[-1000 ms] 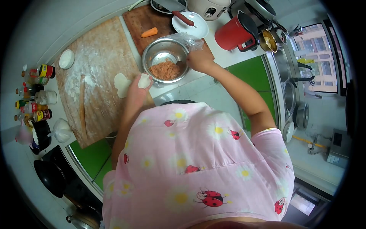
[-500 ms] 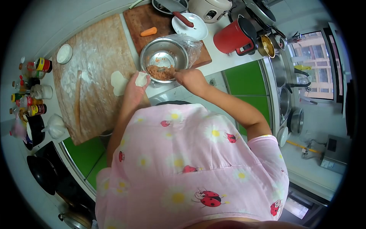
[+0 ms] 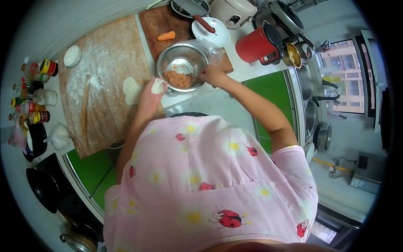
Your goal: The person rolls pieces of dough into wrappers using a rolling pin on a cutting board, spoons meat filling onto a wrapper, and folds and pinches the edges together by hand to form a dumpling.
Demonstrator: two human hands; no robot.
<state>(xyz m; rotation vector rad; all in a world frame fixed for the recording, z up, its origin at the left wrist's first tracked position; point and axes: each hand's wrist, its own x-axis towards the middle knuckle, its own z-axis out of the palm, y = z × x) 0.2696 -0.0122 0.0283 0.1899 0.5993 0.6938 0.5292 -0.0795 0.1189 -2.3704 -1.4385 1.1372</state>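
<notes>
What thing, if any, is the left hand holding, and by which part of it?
The left hand holds a pale dough piece, cradled from its underside, with fingers around its edge.

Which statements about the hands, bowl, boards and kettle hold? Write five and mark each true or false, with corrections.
1. The left hand holds a dough wrapper. True.
2. The rolling pin lies inside the metal bowl. False: the rolling pin lies on the floured board, away from the metal bowl.
3. The carrot lies on the darker board. True.
4. The right hand grips the handle of the red kettle. False: the right hand is at the rim of the metal bowl, apart from the red kettle.
5. The metal bowl has orange-brown filling in it. True.
</notes>
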